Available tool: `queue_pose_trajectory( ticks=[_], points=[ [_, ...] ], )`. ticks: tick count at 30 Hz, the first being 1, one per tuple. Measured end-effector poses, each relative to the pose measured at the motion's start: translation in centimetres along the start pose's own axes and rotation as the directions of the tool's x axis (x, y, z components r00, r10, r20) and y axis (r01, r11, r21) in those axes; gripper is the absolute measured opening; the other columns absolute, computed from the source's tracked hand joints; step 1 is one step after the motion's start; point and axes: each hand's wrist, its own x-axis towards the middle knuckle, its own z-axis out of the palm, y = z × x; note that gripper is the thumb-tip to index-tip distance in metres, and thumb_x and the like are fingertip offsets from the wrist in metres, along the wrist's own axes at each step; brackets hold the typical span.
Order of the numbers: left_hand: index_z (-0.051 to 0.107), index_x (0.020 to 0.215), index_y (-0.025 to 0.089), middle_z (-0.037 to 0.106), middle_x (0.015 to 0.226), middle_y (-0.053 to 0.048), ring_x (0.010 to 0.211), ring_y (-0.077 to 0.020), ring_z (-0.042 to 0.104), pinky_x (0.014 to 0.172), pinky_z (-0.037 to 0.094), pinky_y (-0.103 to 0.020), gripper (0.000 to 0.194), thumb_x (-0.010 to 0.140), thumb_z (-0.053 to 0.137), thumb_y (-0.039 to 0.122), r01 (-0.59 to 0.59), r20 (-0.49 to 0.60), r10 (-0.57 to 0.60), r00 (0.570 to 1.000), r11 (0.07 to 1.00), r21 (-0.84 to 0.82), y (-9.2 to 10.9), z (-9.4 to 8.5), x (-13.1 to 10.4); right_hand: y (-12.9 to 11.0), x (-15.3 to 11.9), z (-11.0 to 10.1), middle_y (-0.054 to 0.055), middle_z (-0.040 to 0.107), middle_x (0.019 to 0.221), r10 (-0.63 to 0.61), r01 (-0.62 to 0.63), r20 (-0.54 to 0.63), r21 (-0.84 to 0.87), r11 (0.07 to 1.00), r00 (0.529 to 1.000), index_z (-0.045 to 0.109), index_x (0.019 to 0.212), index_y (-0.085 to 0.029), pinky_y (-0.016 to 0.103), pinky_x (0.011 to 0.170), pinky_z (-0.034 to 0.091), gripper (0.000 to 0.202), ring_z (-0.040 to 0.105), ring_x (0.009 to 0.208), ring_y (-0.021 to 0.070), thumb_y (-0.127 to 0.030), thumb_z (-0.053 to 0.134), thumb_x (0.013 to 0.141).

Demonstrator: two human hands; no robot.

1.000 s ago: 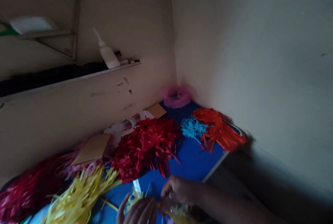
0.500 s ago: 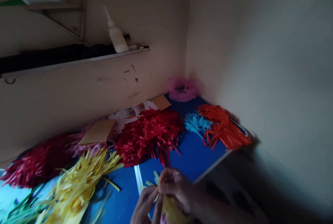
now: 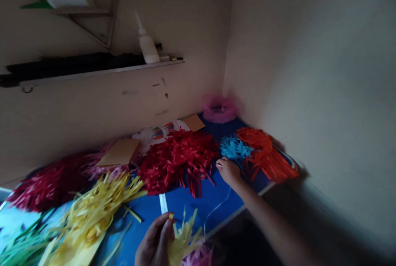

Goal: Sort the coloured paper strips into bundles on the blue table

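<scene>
At the bottom of the view, my left hand [image 3: 154, 241] pinches a yellow paper strip [image 3: 171, 216] between thumb and fingers. Fringed yellow paper [image 3: 185, 237] and a pink paper piece [image 3: 198, 257] hang just right of it. My right hand [image 3: 229, 171] is stretched out over the table with fingers curled, close to the light-blue shredded paper [image 3: 235, 146]. A thin pale thread [image 3: 215, 208] curves from beneath that hand down to the yellow fringe. My right fingertips are hidden, and something small and shiny shows on one finger.
On the blue table [image 3: 213, 189] lie red shredded paper [image 3: 179, 161], orange strips [image 3: 266, 156], yellow strips [image 3: 99, 212], green strips [image 3: 24, 241] and brown cards [image 3: 119, 152]. A pink plastic bag [image 3: 219, 111] sits in the corner. Above, a wall shelf [image 3: 108, 69] holds a white bottle [image 3: 149, 48].
My right hand has left my left hand and moved up and right toward the blue paper, with thread now stretching between. My left hand has shifted slightly left, still pinching the yellow strip.
</scene>
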Motion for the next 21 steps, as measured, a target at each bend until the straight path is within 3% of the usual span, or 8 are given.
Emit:
queue_pose_trajectory(
  ticks=[2, 4, 6, 8, 15, 21],
  points=[
    [0.075, 0.087, 0.019, 0.068, 0.062, -0.001, 0.054, -0.0148, 0.06, 0.051, 0.051, -0.021, 0.052, 0.065, 0.072, 0.066, -0.013, 0.008, 0.013, 1.0, 0.998, 0.066, 0.5, 0.4, -0.4, -1.4, -2.4, 0.2, 0.009, 0.069, 0.098, -0.046, 0.044, 0.047, 0.034, 0.998, 0.998, 0.07, 0.088, -0.018, 0.028, 0.077, 0.046, 0.012, 0.064, 0.088, 0.0206, -0.019, 0.059, 0.087],
    [0.076, 0.081, 0.018, 0.068, 0.06, -0.001, 0.053, -0.0143, 0.059, 0.049, 0.05, -0.021, 0.049, 0.066, 0.071, 0.065, -0.021, 0.037, 0.018, 0.999, 0.997, 0.075, 0.8, 0.9, -0.8, -3.3, -5.6, 0.7, 0.003, 0.07, 0.087, -0.106, 0.074, 0.186, 0.174, 0.982, 0.977, 0.071, 0.091, -0.02, 0.024, 0.068, 0.046, 0.013, 0.063, 0.078, 0.0172, -0.027, 0.061, 0.087],
    [0.075, 0.077, 0.017, 0.069, 0.064, -0.003, 0.056, -0.0149, 0.061, 0.05, 0.05, -0.02, 0.045, 0.07, 0.07, 0.062, -0.059, 0.078, 0.055, 0.995, 0.997, 0.051, 0.7, 1.4, -1.1, -5.2, -8.5, 1.5, -0.001, 0.067, 0.074, -0.178, 0.021, 0.361, 0.4, 0.916, 0.915, 0.071, 0.088, -0.021, 0.022, 0.059, 0.042, 0.013, 0.058, 0.064, 0.0142, -0.03, 0.062, 0.085],
    [0.074, 0.076, 0.017, 0.071, 0.068, -0.004, 0.06, -0.0157, 0.063, 0.053, 0.05, -0.02, 0.04, 0.075, 0.068, 0.057, -0.12, 0.111, 0.113, 0.987, 0.991, 0.053, 0.3, 1.9, -1.2, -6.7, -10.6, 2.4, -0.003, 0.064, 0.07, -0.236, -0.033, 0.421, 0.541, 0.841, 0.876, 0.072, 0.084, -0.02, 0.022, 0.058, 0.04, 0.013, 0.053, 0.061, 0.0126, -0.029, 0.063, 0.082],
    [0.072, 0.081, 0.019, 0.072, 0.075, -0.005, 0.067, -0.0154, 0.067, 0.06, 0.053, -0.02, 0.024, 0.085, 0.063, 0.041, -0.289, 0.144, 0.268, 0.953, 0.944, 0.156, -0.5, 1.2, -1.6, -7.7, -11.6, 3.7, 0.0, 0.067, 0.077, -0.299, 0.019, 0.4, 0.572, 0.82, 0.866, 0.07, 0.08, -0.02, 0.024, 0.068, 0.044, 0.013, 0.059, 0.071, 0.0154, -0.027, 0.06, 0.084],
    [0.073, 0.086, 0.023, 0.069, 0.075, -0.004, 0.066, -0.0136, 0.066, 0.06, 0.051, -0.02, 0.021, 0.092, 0.053, 0.029, -0.562, 0.279, 0.489, 0.826, 0.748, 0.353, 0.0, 0.4, -1.3, -8.2, -12.3, 3.0, 0.003, 0.069, 0.088, -0.389, 0.262, 0.317, 0.378, 0.888, 0.865, 0.067, 0.086, -0.022, 0.028, 0.077, 0.044, 0.01, 0.064, 0.085, 0.0192, -0.017, 0.058, 0.085]
  ],
)
